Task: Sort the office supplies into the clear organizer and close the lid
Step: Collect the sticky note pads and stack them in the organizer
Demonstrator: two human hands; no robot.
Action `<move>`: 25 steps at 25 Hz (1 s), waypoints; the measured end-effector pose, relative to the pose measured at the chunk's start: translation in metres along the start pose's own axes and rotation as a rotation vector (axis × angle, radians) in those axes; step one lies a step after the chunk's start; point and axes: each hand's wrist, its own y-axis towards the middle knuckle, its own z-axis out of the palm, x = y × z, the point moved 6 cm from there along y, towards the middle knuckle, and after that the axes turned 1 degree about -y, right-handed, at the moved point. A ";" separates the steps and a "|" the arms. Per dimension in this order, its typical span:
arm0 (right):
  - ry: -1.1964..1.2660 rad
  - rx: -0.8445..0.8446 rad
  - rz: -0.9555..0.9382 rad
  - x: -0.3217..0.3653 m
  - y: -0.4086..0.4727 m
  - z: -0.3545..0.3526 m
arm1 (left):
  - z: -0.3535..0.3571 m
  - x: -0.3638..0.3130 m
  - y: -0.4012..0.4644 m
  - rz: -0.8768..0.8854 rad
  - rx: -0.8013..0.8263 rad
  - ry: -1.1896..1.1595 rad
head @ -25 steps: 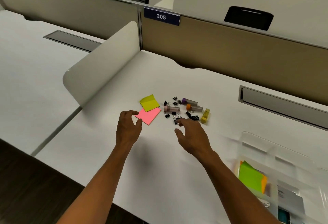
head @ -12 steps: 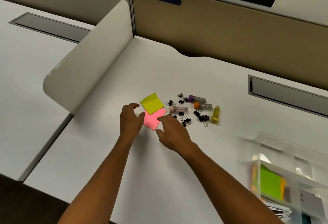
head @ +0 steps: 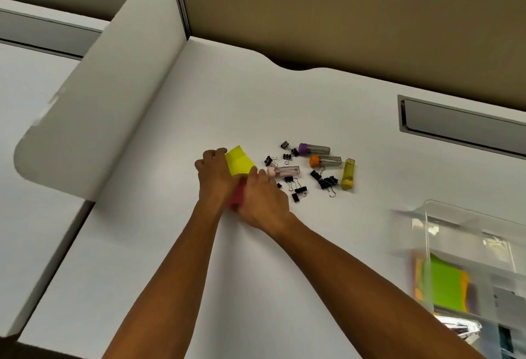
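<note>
Left hand [head: 213, 176]: fingers curled at the near-left edge of the yellow sticky notes [head: 240, 161], touching them.
Right hand [head: 260, 196]: lies over the pink sticky notes [head: 235, 199]; whether it grips them cannot be told.
Hands together: side by side, almost touching.
Key relation: both pads lie directly under the hands; the organizer [head: 455, 259] sits well apart on the right of the bench [head: 170, 245], nearer the right hand.
Loose items: binder clips [head: 299, 188] and tubes [head: 324, 161] just right of the hands.

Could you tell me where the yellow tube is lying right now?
In the head view, the yellow tube lies on the desk at the pile's right edge, beside the binder clips.
</note>
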 end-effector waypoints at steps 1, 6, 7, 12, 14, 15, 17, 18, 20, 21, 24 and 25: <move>-0.035 0.014 -0.011 0.001 0.001 0.002 | 0.001 -0.002 0.002 0.010 -0.003 0.040; -0.090 0.006 -0.025 0.003 0.002 0.000 | 0.004 -0.001 0.011 -0.087 0.085 0.113; -0.075 0.021 -0.011 0.003 0.003 -0.002 | 0.004 0.000 0.011 -0.108 0.096 0.099; -0.048 0.076 -0.016 0.004 -0.001 -0.001 | -0.010 0.007 0.008 -0.080 0.032 0.000; 0.005 0.095 -0.018 0.003 -0.005 0.003 | -0.020 0.010 0.001 -0.078 -0.022 -0.042; 0.039 0.098 -0.018 0.002 -0.007 0.004 | -0.025 0.011 -0.003 -0.091 -0.043 -0.075; 0.102 0.083 -0.004 -0.002 -0.010 0.007 | -0.032 0.013 -0.013 -0.109 -0.080 -0.141; 0.136 0.071 0.018 -0.004 -0.011 0.008 | -0.035 0.014 -0.018 -0.110 -0.098 -0.160; 0.226 0.068 0.068 -0.012 -0.017 0.009 | -0.041 0.011 -0.028 -0.102 -0.133 -0.201; 0.290 0.079 0.085 -0.016 -0.021 0.011 | -0.045 0.010 -0.034 -0.098 -0.154 -0.230; 0.446 0.078 0.104 -0.029 -0.033 0.011 | -0.056 0.005 -0.052 -0.098 -0.247 -0.337; 0.470 0.061 0.107 -0.033 -0.038 0.009 | -0.059 0.004 -0.057 -0.104 -0.283 -0.362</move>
